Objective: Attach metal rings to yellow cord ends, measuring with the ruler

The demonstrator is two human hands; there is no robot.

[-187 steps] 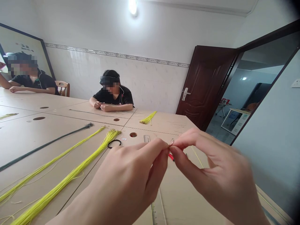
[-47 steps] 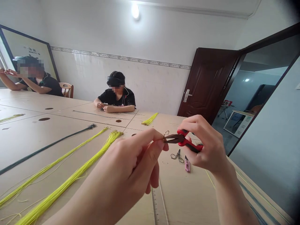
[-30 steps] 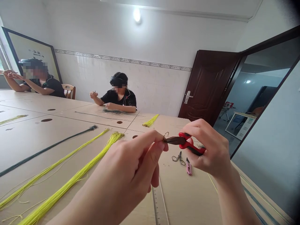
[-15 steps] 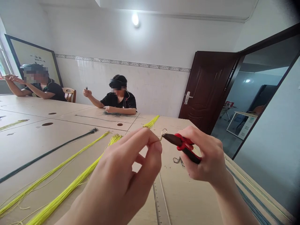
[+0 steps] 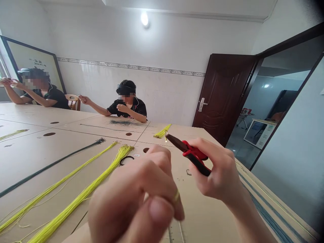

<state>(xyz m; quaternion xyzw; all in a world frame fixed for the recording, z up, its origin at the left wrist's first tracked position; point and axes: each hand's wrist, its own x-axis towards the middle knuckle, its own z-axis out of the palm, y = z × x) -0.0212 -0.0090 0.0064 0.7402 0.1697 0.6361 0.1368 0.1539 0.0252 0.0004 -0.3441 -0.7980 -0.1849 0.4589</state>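
My right hand [image 5: 215,172] is wrapped around red-and-black handled pliers [image 5: 193,152]. At the dark tip of the jaws sits a small thin metal loop [image 5: 166,134], with a bit of yellow below it. My left hand [image 5: 141,192] is lower and nearer the camera, its fingers curled and somewhat blurred. A strand of yellow cord [image 5: 176,196] crosses one of its fingers; the rest of that cord is hidden. Below the pliers a small wire ring [image 5: 188,172] lies on the table.
Bundles of yellow cord [image 5: 96,182] and a dark cord bundle [image 5: 58,165] stretch across the table at left. More bluish cords [image 5: 263,209] lie along the right edge. A clear ruler [image 5: 175,233] is partly under my left hand. Two people [image 5: 129,104] sit across the table.
My left hand has come away from the metal loop, down and toward the camera, its fingers curling. The pliers with the loop have shifted slightly left and up.
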